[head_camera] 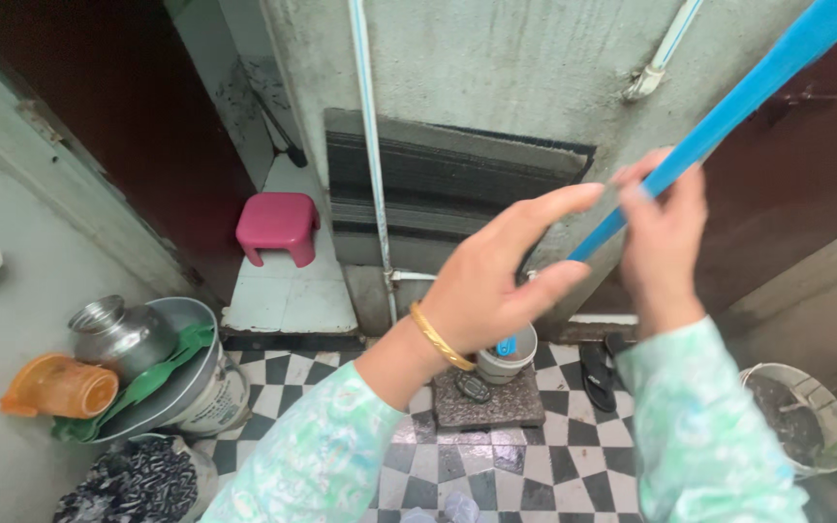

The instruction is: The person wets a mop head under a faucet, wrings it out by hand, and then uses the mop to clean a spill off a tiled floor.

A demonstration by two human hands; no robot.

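A long blue pole [738, 102] slants from the top right corner down toward the middle of the head view. My right hand [663, 237] is wrapped around it, fingers closed on the shaft. My left hand [496, 276], with a gold bangle at the wrist, is held out just left of the pole's lower end, fingers spread and thumb apart, holding nothing. The pole's lower end is hidden behind my left hand. Both arms wear pale green patterned sleeves.
Below stand a grey cup [511, 358] on a stone slab [491, 402], black sandals [598, 373], a pink stool [278, 225], a steel pot [120, 334] and orange jug [58, 385] on a basin, a white bucket [801, 416] at right, a wall pipe [368, 136].
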